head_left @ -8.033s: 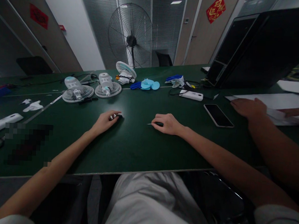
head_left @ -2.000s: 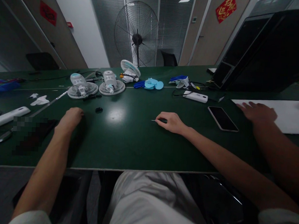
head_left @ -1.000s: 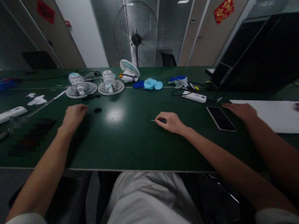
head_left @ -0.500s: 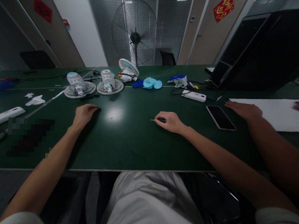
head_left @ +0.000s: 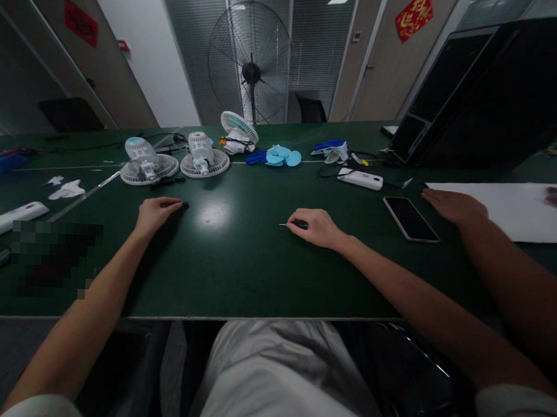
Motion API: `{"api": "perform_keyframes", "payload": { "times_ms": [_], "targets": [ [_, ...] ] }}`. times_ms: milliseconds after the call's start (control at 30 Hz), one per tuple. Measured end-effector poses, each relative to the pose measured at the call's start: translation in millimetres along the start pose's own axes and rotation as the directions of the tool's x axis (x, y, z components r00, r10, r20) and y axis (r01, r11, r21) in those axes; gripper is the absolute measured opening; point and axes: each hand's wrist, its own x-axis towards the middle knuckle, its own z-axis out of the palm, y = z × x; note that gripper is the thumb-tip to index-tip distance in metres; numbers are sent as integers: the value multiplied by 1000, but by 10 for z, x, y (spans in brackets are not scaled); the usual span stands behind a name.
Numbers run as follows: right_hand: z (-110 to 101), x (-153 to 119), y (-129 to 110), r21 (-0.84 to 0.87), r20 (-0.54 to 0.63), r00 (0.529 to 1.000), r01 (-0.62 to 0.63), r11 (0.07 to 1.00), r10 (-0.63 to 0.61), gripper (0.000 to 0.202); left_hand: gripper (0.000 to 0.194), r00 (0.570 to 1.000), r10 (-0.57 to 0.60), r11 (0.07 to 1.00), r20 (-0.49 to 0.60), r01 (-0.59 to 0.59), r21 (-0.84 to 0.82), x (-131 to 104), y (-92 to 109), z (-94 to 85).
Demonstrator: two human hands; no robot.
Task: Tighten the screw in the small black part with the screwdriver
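one smooth green table [head_left: 237, 275] spreads under the left hand [head_left: 157, 214] and the right hand [head_left: 315, 228]. three small fans [head_left: 200, 147] of white plastic, with round grilles, sit beyond the left hand. far to the left of this hand is one blue tray [head_left: 1, 166]; its many-coloured contents [head_left: 5, 152] are too blurred to tell. one flat rectangular phone [head_left: 411, 219] lies right of the right hand, which is clamped around one thin-tipped dark tool [head_left: 300, 224]. the left fingertips are pinched on one small black piece [head_left: 185, 205].

The left fingers [head_left: 172, 202] seem to cover part of a black piece [head_left: 185, 204] too small to identify.
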Motion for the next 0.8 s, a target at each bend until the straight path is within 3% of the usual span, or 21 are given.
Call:
{"api": "perform_keyframes", "payload": {
  "times_ms": [267,667,800],
  "targets": [
    [-2,-4,12,-2,16,1000,-7,1000,7,21,49,999,-39,986,27,42,-164,16,-32,5],
    [-14,3,-28,-21,0,1000,-6,1000,6,18,46,966,-223,903,129,254,-346,106,16,-31],
    [-12,4,-16,-24,4,1000,-3,1000,3,19,38,983,-182,946,41,186,-264,113,-2,0]
  ]
}}
